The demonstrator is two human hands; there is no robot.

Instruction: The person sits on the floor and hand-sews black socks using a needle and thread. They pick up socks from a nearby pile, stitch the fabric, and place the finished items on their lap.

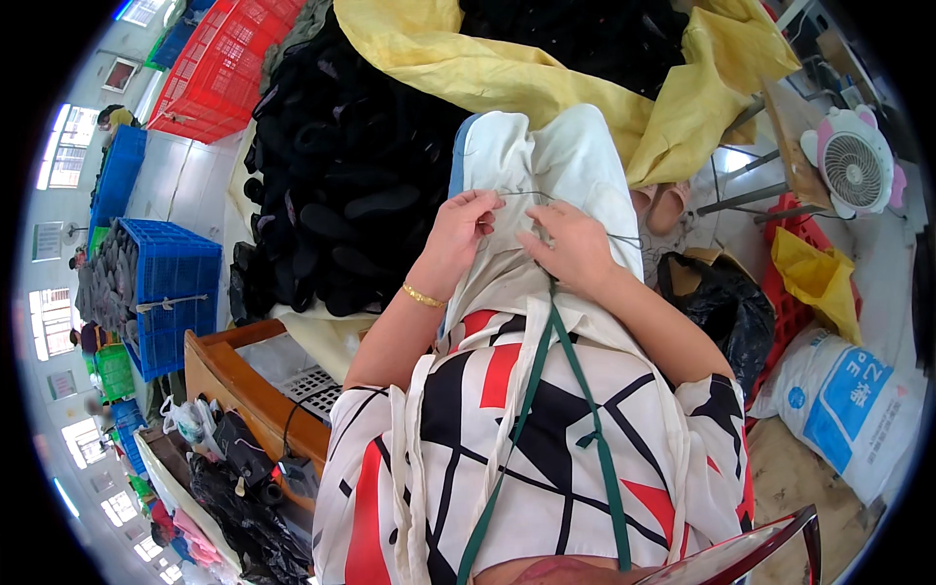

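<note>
The white cloth apron (546, 166) lies draped over the person's lap, with a thin grey thread (585, 219) running across it between both hands. The left hand (456, 234) and the right hand (573, 246) each close their grip to a fingertip pinch on the thread and the cloth beneath. The fabric appears light, limp and non-fragile; the thread looks fine and likely slippery, so it is best held close to where it meets the cloth.

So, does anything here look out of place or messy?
Mostly the black shoe parts: a loose heap spilling off the yellow sheet toward the floor. Both hands, left and right, pinch a thin cord over white cloth; nothing looks damaged.
</note>
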